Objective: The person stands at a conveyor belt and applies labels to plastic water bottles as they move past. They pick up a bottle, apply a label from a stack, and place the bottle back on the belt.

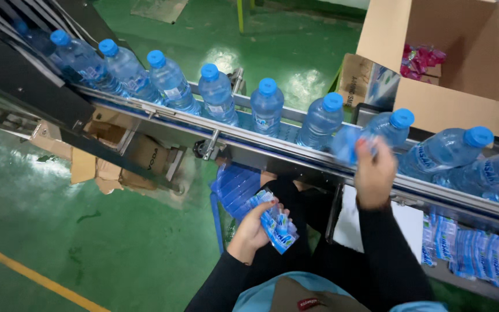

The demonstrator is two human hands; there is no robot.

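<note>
Fingers (369,151) of the right hand (375,173) curl around a blue label sleeve (346,144), pinching it against the flank of a clear water bottle (383,132) that rides the conveyor (295,151). The sleeve sits at about ten o'clock from the knuckles, touching the fingertips, and looks only partly around the bottle, whose blue cap stands at one o'clock from the hand.

Down at seven o'clock from there, the left hand (252,228) has its fingers closed on a stack of blue label sleeves (277,225), which fans out toward three o'clock from the palm.

As a judgement: the bottles stand in a close row on a narrow track, so a sideways tug on the sleeve could tip this one into its neighbour (321,120) at nine o'clock or the next bottle (446,151) at three o'clock. A loose pinch could leave the sleeve crooked or let it drop onto the green floor (116,242). The fanned stack could also shed a few sleeves if the left grip slackens.

A cardboard box (463,69) sits at twelve o'clock beyond the conveyor.
</note>
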